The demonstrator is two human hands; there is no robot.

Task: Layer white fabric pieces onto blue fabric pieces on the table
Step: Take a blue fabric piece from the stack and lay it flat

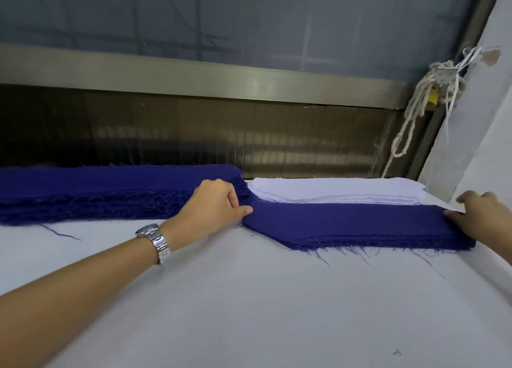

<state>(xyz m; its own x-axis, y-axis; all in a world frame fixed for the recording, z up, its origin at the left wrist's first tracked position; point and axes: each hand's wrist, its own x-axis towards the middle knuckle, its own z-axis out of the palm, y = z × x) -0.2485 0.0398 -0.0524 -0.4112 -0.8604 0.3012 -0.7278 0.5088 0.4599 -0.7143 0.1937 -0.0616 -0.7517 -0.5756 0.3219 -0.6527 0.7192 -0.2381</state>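
A tall stack of dark blue fabric pieces (97,190) with frayed edges lies at the far left of the table. To its right sits a lower blue stack (360,223), and behind that a stack of white fabric pieces (332,189). My left hand (219,204), with a metal watch on its wrist, pinches the left tip of the lower blue stack between thumb and curled fingers. My right hand (484,215) holds the right end of that stack, thumb on top, its fingers partly hidden behind the edge.
The table (249,298) is covered with a pale grey-white cloth, with loose blue threads on it. A metal rail and dark panel run along the far edge. A knotted white rope (415,110) hangs at the back right beside a white wall.
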